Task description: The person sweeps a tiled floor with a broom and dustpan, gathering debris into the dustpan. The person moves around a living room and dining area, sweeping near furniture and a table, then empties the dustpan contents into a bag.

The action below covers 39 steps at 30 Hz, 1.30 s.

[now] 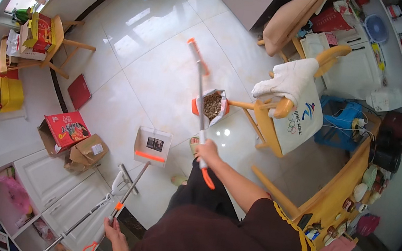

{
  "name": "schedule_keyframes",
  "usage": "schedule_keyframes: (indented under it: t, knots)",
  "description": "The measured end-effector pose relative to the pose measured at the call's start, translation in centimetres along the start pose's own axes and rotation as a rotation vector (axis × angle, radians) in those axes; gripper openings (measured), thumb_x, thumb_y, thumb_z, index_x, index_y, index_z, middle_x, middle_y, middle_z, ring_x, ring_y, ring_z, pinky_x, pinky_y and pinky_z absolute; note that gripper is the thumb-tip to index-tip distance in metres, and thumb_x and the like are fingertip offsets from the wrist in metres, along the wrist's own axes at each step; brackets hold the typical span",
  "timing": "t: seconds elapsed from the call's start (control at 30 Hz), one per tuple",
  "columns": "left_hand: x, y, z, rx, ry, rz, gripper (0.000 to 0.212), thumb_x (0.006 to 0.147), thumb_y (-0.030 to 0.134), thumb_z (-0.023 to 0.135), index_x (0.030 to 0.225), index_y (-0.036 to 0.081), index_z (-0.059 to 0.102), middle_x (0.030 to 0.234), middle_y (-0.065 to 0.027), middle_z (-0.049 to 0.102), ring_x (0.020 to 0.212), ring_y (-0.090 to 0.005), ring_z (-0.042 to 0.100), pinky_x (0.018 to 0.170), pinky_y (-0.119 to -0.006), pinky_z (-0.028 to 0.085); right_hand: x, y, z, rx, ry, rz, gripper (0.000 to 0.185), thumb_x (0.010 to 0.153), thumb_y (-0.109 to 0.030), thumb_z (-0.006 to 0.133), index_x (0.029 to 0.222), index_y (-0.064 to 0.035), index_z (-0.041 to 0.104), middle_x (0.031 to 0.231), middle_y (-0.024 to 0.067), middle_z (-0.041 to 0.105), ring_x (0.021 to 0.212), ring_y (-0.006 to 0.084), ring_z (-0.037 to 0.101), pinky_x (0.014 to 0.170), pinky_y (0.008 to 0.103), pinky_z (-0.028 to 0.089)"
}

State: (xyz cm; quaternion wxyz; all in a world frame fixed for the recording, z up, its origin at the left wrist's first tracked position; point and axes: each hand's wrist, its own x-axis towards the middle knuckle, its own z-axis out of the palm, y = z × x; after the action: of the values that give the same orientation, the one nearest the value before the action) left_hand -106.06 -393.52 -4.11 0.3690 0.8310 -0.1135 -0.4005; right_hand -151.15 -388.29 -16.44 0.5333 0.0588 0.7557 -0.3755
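Note:
My right hand (207, 153) grips the grey-and-white handle of a broom (200, 90), below the middle of the view. Its orange-bristled head (199, 56) reaches out over the tiled floor and looks blurred; whether it touches the tiles I cannot tell. The broom's pole crosses in front of an open bag (221, 117) filled with small brown pieces (212, 105). At lower left, my left hand (116, 233) is closed around the upright handle of a long-handled dustpan (141, 138). The white pan has an orange strip and a dark printed label inside; it appears to rest on the floor.
A wooden chair (259, 126) with a white towel (284, 79) stands right of the bag. A flat mop (126, 178) leans beside the dustpan. Cardboard boxes (88, 151) and a red flat object (79, 92) lie left. A wooden table (324, 200) edges the right.

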Motion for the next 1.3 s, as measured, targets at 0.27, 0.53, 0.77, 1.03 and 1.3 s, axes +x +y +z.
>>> schedule_keyframes:
  t: [0.27,0.53,0.77,1.03,1.3]
  knots:
    - [-0.7,-0.7,-3.2,0.02,0.046,-0.051,0.031,0.078,0.027,0.057,0.097,0.003,0.052,0.087,-0.0063,0.057,0.079,-0.0182,0.059,0.063,-0.02,0.047,22.4,-7.3,-10.0,-0.585,0.375,-0.183,0.029,0.063,-0.019,0.052,0.076,0.0052,0.06,0.078,0.0255,0.058,0.076,0.0354,0.059,0.065,0.0398,0.047]
    - [-3.4,-0.5,-3.4,0.021,0.109,-0.036,0.03,0.078,0.026,0.058,0.095,0.003,0.052,0.087,-0.0063,0.057,0.078,-0.016,0.058,0.059,-0.018,0.047,25.9,-10.7,-4.7,-0.581,0.124,-0.088,0.024,0.062,-0.014,0.051,0.073,0.0061,0.057,0.07,0.0206,0.059,0.059,0.0302,0.06,0.055,0.0422,0.048]
    - [-3.4,-0.9,-4.0,0.015,0.149,-0.024,0.029,0.077,0.023,0.058,0.1,0.005,0.053,0.086,-0.0064,0.057,0.074,-0.0167,0.059,0.057,-0.018,0.047,8.8,6.0,-0.1,-0.915,-0.042,-0.013,0.046,0.068,-0.015,0.055,0.105,0.0025,0.035,0.098,0.0246,0.053,0.094,0.0386,0.052,0.082,0.0439,0.04]
    - [-0.9,-1.7,-3.0,0.044,0.114,-0.03,0.029,0.077,0.023,0.057,0.102,0.007,0.053,0.087,-0.0059,0.058,0.076,-0.0158,0.059,0.058,-0.019,0.046,-3.6,13.4,-4.8,-1.144,-0.341,0.08,0.035,0.069,-0.015,0.054,0.097,0.0017,0.041,0.093,0.0216,0.056,0.09,0.0346,0.055,0.079,0.0409,0.042]
    - [1.4,-2.8,-3.5,0.004,0.106,-0.07,0.028,0.078,0.022,0.056,0.102,0.008,0.053,0.087,-0.0068,0.057,0.074,-0.0176,0.06,0.057,-0.019,0.048,-5.9,6.6,-9.5,-0.926,-0.145,-0.098,0.028,0.063,-0.013,0.052,0.087,-0.0007,0.044,0.078,0.0231,0.056,0.078,0.0382,0.055,0.07,0.0445,0.043]
